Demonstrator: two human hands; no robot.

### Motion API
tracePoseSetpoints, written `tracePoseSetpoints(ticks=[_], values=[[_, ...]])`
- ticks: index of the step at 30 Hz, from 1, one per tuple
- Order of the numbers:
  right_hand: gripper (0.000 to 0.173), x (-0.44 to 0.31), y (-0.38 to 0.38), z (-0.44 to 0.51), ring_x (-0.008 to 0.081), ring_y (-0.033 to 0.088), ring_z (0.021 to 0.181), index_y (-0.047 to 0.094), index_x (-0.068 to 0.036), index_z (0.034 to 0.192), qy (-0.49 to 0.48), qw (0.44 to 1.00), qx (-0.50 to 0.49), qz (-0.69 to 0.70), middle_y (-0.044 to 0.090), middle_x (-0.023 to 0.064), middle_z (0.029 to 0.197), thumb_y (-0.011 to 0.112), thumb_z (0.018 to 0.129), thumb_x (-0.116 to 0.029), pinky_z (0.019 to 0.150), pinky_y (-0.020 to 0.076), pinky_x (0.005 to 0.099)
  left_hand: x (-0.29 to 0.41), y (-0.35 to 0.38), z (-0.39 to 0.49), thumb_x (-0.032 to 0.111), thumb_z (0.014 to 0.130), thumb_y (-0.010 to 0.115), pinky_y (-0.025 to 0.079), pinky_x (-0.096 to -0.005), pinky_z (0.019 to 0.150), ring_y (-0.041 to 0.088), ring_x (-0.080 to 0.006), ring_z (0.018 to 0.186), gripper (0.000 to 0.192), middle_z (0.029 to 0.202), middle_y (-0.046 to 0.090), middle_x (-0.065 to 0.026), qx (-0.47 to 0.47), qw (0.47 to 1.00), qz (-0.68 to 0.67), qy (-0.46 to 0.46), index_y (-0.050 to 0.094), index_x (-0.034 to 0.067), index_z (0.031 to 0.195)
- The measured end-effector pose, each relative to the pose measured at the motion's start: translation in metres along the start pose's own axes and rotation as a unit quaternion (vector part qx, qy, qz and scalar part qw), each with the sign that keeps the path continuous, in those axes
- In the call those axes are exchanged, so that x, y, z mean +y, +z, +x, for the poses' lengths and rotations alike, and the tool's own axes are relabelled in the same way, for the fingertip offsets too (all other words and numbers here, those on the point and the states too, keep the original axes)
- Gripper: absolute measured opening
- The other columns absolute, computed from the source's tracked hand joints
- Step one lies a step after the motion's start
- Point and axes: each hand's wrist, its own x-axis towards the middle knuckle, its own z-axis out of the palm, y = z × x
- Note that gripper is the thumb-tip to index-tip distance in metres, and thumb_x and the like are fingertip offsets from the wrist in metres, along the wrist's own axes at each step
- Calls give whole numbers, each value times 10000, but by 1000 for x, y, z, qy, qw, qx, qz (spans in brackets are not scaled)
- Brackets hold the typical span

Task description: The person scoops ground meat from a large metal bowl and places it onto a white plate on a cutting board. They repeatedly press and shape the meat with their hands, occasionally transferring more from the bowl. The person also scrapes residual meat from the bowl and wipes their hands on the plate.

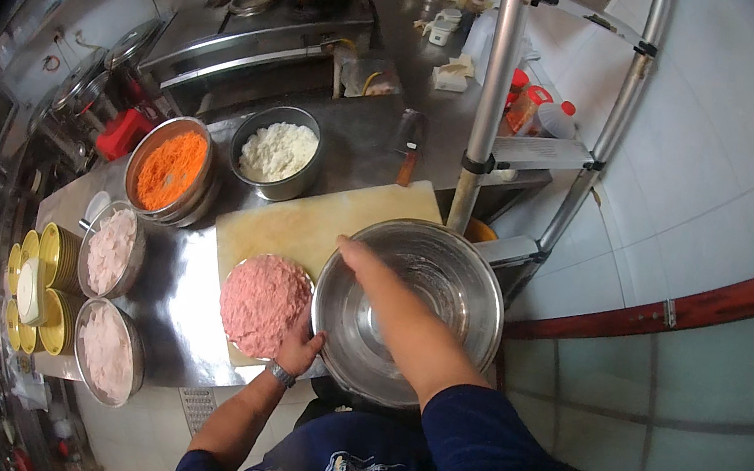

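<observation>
A large, wide stainless steel bowl (417,263), with wet residue inside, stands at the right end of the yellowed cutting board (305,225). My right hand (353,255) reaches across this bowl to its far left rim; the fingertips are partly hidden. Beside it on the board sits a bowl heaped with pink minced meat (264,303). My left hand (299,347), with a metal watch at the wrist, is between the mince and the large bowl, its thumb by the large bowl's lower left rim. Its fingers are partly hidden, so its grip is unclear.
Bowls of shredded carrot (171,168), white crumbly food (278,151) and pale meat slices (111,251) stand beyond and left, near stacked yellow dishes (59,257). A knife (407,163) lies past the board. An aluminium ladder (488,106) rises at the right.
</observation>
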Motion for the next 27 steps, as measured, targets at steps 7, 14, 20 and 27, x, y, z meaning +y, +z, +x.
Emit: tracePoseSetpoints(ticks=[7, 14, 20, 27], values=[[1013, 34, -65, -69, 320, 533, 1087, 492, 35, 1272, 29, 994, 42, 96, 560, 232, 1159, 487, 708, -805, 942, 390, 421, 27, -33, 73, 203, 873, 612, 469, -337, 869, 596, -260, 1024, 702, 1086, 617, -197, 45, 965, 248, -77, 230, -12, 1421], [894, 94, -160, -142, 333, 377, 1159, 268, -222, 1436, 235, 788, 237, 518, 377, 130, 1345, 357, 761, -801, 902, 373, 494, 29, -2, 1, 166, 807, 660, 452, -361, 897, 575, -309, 1032, 693, 1137, 565, -236, 41, 961, 271, -49, 288, -24, 1359], [768, 78, -168, -107, 306, 250, 1370, 199, -177, 1470, 188, 700, 368, 583, 196, 84, 1527, 288, 867, -643, 1080, 193, 540, -3, 51, -31, 35, 796, 563, 393, -340, 978, 514, -265, 1132, 649, 1207, 528, -201, 109, 992, 11, -57, 264, 0, 1371], [686, 45, -174, -39, 279, 314, 1333, 292, -48, 1422, 68, 834, 166, 521, 326, 105, 1469, 239, 930, -523, 1117, 154, 443, -2, 42, -27, 74, 795, 568, 399, -387, 969, 475, -300, 1163, 691, 1242, 476, -223, 77, 985, 48, -149, 209, 0, 1381]])
